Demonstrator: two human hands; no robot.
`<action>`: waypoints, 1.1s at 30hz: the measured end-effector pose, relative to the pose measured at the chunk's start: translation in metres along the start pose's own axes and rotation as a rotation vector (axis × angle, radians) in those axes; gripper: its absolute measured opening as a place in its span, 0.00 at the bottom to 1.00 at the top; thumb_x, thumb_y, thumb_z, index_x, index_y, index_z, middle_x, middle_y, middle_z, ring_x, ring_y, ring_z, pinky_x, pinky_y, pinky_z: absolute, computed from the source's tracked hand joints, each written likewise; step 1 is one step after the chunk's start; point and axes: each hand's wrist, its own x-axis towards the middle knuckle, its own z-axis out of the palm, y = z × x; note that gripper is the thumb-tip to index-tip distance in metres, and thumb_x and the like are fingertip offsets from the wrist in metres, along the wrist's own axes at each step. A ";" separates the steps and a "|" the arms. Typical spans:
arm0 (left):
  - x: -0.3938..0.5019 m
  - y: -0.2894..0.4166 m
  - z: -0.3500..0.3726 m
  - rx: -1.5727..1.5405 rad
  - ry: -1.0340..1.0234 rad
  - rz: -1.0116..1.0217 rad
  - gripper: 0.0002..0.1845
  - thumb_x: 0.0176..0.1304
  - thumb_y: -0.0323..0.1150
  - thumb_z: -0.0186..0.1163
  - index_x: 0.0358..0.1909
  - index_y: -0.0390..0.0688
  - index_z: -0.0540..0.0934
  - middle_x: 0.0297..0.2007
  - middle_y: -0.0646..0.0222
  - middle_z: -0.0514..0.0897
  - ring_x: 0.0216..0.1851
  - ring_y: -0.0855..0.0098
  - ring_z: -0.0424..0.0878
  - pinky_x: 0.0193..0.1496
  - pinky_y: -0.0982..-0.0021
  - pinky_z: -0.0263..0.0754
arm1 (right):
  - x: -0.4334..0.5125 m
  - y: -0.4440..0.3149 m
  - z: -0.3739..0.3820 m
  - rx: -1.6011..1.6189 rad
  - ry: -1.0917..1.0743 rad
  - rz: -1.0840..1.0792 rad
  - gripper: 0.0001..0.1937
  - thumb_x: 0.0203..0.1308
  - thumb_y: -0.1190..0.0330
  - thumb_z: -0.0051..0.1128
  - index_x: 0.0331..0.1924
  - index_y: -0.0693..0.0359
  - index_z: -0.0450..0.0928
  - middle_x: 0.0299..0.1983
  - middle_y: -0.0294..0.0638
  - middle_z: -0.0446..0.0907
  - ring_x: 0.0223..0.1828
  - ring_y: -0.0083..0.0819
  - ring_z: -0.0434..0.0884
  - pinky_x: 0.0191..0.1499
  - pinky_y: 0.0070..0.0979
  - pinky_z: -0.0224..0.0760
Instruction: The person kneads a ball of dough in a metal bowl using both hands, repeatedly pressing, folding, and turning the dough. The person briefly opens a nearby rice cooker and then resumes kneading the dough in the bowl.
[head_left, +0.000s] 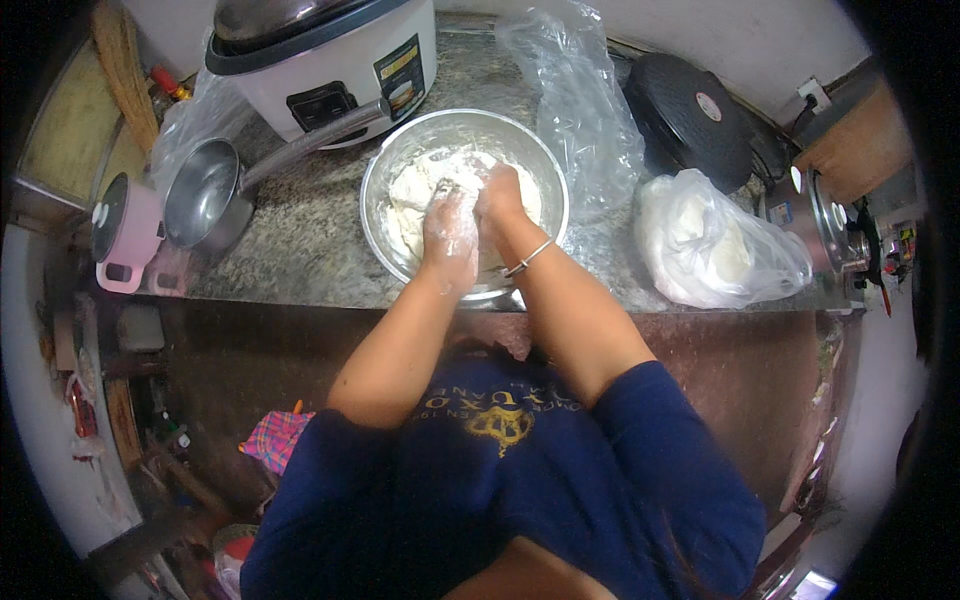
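Observation:
A round metal bowl (557, 225) stands on the counter in front of me, holding pale dough (411, 187) with loose white flour on it. Both hands are down inside the bowl, close together. My left hand (451, 229) is coated in flour, its fingers pushed into the dough and partly hidden by it. Beside it on the right, my right hand (501, 196) has curled fingers closed on the dough, the fingertips hidden. A metal bangle (529, 257) circles the right wrist.
Behind the bowl at left is a large white electric cooker (345, 82). A long-handled saucepan (206, 199) and pink pot (131, 232) stand left. Rightward lie a clear plastic bag (581, 127), black round appliance (686, 112) and a plastic bag with white contents (705, 240); the granite counter's edge (300, 300) is nearest me.

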 end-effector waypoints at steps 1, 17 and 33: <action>-0.001 0.001 -0.001 0.024 -0.012 0.017 0.13 0.57 0.32 0.44 0.41 0.38 0.68 0.36 0.65 0.72 0.38 0.72 0.71 0.42 0.72 0.66 | -0.004 -0.008 -0.003 0.033 -0.002 0.091 0.08 0.50 0.72 0.45 0.27 0.69 0.72 0.22 0.49 0.73 0.24 0.37 0.72 0.26 0.28 0.63; 0.047 -0.024 -0.002 0.113 0.055 0.193 0.24 0.60 0.46 0.38 0.49 0.36 0.62 0.42 0.58 0.70 0.43 0.67 0.69 0.47 0.72 0.63 | -0.070 -0.087 -0.003 0.116 -0.038 0.149 0.11 0.54 0.73 0.41 0.39 0.71 0.65 0.33 0.43 0.71 0.34 0.29 0.71 0.34 0.26 0.66; 0.013 0.006 -0.014 0.278 -0.206 0.278 0.17 0.53 0.26 0.50 0.47 0.37 0.67 0.42 0.65 0.74 0.43 0.72 0.71 0.49 0.73 0.64 | -0.032 -0.070 -0.019 0.066 -0.005 0.366 0.09 0.46 0.81 0.37 0.31 0.72 0.70 0.26 0.47 0.73 0.23 0.34 0.74 0.19 0.28 0.67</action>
